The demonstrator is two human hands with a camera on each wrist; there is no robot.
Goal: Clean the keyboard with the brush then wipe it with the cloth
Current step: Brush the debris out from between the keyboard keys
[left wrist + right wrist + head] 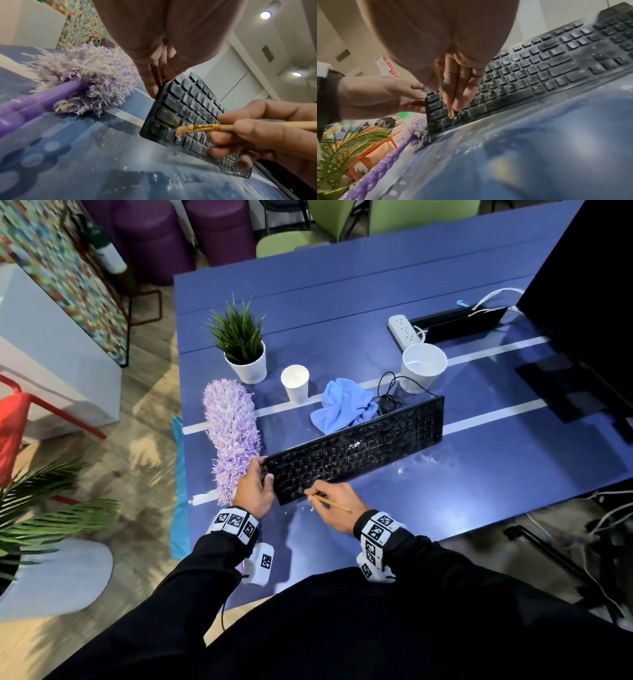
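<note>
A dusty black keyboard (359, 448) lies at an angle on the blue table (479, 474), with a speck of white powder on its middle keys. My left hand (255, 486) grips its left end (154, 97), thumb and fingers pinching the edge. My right hand (334, 503) pinches a thin wooden paintbrush (330, 501); its bristles (180, 132) press on the bottom-left keys (451, 114). A crumpled light-blue cloth (342, 405) sits just behind the keyboard.
A purple fluffy duster (231, 433) lies left of the keyboard, touching my left hand. Behind stand a small potted plant (245, 354), two white cups (295, 383) (423, 366), a power strip (404, 332) and a monitor (589, 302). White powder (164, 180) is scattered on the table's near side.
</note>
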